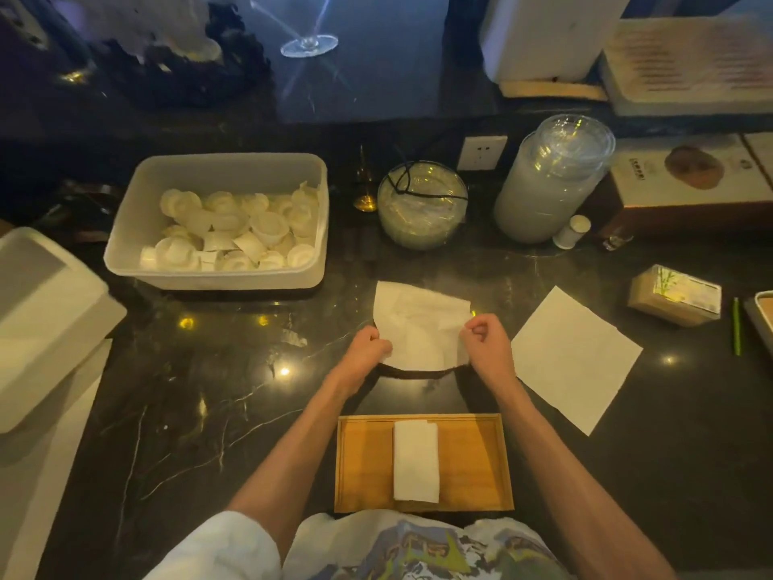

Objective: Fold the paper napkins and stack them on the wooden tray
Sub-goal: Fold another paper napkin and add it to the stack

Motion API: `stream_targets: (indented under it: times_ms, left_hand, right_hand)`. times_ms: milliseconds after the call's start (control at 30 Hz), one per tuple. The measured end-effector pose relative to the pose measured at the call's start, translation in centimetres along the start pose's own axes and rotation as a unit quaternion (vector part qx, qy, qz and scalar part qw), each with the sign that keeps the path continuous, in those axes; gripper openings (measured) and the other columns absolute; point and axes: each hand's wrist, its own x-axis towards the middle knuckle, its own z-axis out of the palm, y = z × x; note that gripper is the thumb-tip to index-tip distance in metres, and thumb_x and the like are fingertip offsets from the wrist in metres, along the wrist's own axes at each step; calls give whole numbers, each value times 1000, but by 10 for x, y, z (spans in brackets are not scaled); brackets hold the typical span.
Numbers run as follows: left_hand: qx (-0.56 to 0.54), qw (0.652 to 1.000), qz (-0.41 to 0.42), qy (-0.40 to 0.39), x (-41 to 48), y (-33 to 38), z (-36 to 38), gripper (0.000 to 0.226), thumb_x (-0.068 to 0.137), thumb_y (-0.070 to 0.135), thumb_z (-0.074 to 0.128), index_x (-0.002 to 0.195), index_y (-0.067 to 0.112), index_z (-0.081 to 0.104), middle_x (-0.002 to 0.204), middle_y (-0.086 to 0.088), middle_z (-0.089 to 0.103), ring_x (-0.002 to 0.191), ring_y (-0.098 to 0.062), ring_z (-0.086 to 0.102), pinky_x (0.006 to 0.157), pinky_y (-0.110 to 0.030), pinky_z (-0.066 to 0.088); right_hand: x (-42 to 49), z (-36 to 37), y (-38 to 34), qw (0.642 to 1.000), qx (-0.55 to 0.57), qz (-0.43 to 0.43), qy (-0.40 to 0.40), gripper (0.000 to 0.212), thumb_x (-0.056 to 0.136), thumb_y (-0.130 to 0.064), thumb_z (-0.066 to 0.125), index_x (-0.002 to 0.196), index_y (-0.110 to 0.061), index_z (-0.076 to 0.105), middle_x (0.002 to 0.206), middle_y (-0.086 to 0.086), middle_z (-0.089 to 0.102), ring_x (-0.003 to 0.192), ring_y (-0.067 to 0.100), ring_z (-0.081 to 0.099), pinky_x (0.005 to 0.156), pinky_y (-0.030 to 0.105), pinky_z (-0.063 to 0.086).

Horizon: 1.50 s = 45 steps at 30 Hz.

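Observation:
A white paper napkin [420,322] is held just above the dark marble counter, its near edge lifted and curved. My left hand [368,345] pinches its near left corner and my right hand [485,341] pinches its near right corner. Close to my body lies the wooden tray [364,466], with one folded white napkin [415,460] lying lengthwise in its middle. A second flat, unfolded napkin [575,357] rests on the counter to the right of my right hand.
A plastic tub [125,228] of small white paper cups stands at the back left. A glass bowl [422,205], a stack of clear lids [552,177], a small tissue pack [673,295] and boxes line the back right. A white lid [37,320] lies at the far left.

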Motion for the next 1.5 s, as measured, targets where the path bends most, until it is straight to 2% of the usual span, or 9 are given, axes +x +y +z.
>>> stream_targets:
  times_ms: [200, 300, 433, 567, 700, 867, 967, 1200, 1500]
  left_hand:
    - [-428, 874, 20, -228, -87, -23, -48, 52, 101, 33, 54, 144, 4, 47, 147, -23, 51, 137, -45, 48, 107, -63, 44]
    - [-377, 908, 18, -180, -102, -32, -41, 58, 103, 52, 43, 142, 9, 52, 142, -21, 58, 131, -39, 57, 102, -57, 50]
    - [-303, 945, 5, -119, -114, -32, -19, 46, 100, 45, 58, 130, 11, 60, 123, -16, 71, 115, -32, 69, 85, -41, 61]
    - [-194, 979, 23, -53, -127, -43, -8, 26, 96, 36, 65, 113, 16, 65, 109, -8, 73, 98, -22, 74, 79, -33, 60]
    - [-222, 972, 52, -63, -145, -55, -15, 24, 95, 24, 68, 116, 15, 63, 106, -3, 76, 101, -23, 75, 75, -32, 62]
    - [-226, 967, 63, -99, -167, -64, -26, 37, 94, 38, 68, 119, 10, 66, 115, -12, 73, 108, -28, 72, 88, -43, 61]
    - [-190, 977, 83, -57, -179, -57, -27, 31, 93, 40, 68, 114, 17, 70, 112, -9, 76, 104, -25, 74, 77, -34, 63]
    - [-174, 977, 118, -17, -195, -46, -33, 16, 98, 23, 64, 111, 19, 72, 109, -8, 77, 101, -24, 75, 76, -32, 62]
    - [-271, 940, 198, -66, -206, -41, -22, 28, 101, 7, 51, 120, 16, 70, 116, -3, 75, 107, -20, 72, 82, -30, 61]
  right_hand:
    - [-72, -48, -15, 976, 163, -58, -130, 44, 88, -24, 68, 124, -47, 58, 127, -15, 60, 116, 12, 61, 85, 34, 62]
    - [-101, -55, -4, 970, 158, -53, -177, 53, 95, -6, 60, 132, -44, 58, 137, -17, 56, 124, 12, 56, 85, 28, 61]
    - [-127, -61, 8, 971, 108, -45, -208, 62, 95, 7, 54, 132, -42, 60, 135, -28, 53, 119, -7, 49, 73, 6, 53]
    - [-143, -72, 17, 970, 144, -35, -193, 44, 100, -6, 56, 125, -40, 66, 115, -31, 66, 109, -4, 62, 72, 13, 56]
    - [-153, -75, 16, 983, 111, -58, -136, 29, 96, -28, 63, 121, -41, 70, 116, -24, 70, 107, -6, 64, 70, 12, 56]
    - [-163, -71, 1, 984, 88, -83, -134, 31, 94, -29, 67, 105, -57, 72, 107, -35, 68, 103, -15, 60, 66, 7, 53]
    - [-168, -74, -5, 978, 121, -79, -149, 29, 94, -27, 67, 111, -49, 74, 109, -29, 70, 103, -7, 64, 68, 15, 58]
    - [-171, -88, -12, 968, 169, -59, -176, 37, 98, -14, 63, 123, -40, 70, 123, -21, 69, 118, 7, 63, 89, 29, 60]
    - [-184, -82, -22, 954, 247, -109, -127, 68, 91, -14, 68, 138, -59, 45, 125, -20, 69, 114, 4, 66, 81, 30, 62]
